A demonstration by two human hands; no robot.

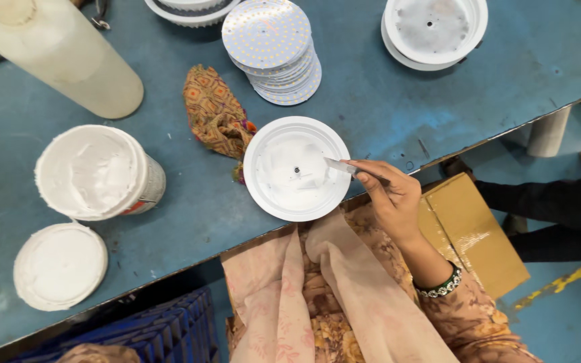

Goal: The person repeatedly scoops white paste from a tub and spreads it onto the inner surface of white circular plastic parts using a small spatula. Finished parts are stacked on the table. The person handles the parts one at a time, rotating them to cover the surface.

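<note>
The right hand (391, 195) is closed in a pinch around a thin metal blade (339, 166), whose tip reaches into a round white dish (297, 168) at the near edge of the blue desk (384, 101). The left hand is out of view. White paste already covers much of the dish's flat floor around a small centre hole, in uneven, streaky patches; judging by that, the spreading looks well along but not smooth or complete.

To the left stands an open tub (99, 173) of the same thick, matte white paste, with its paste-smeared lid (60, 265) lying nearer. Far from the dish, a leaning stack of thin round boards (274, 50) dotted with small yellow chips waits, and further right lies another white dish (434, 30), greyish and dull inside, seemingly without paste. A crumpled patterned cloth (215, 114) lies just left of the working dish. A pale, cloudy plastic bottle (62, 57) lies at the far left.
</note>
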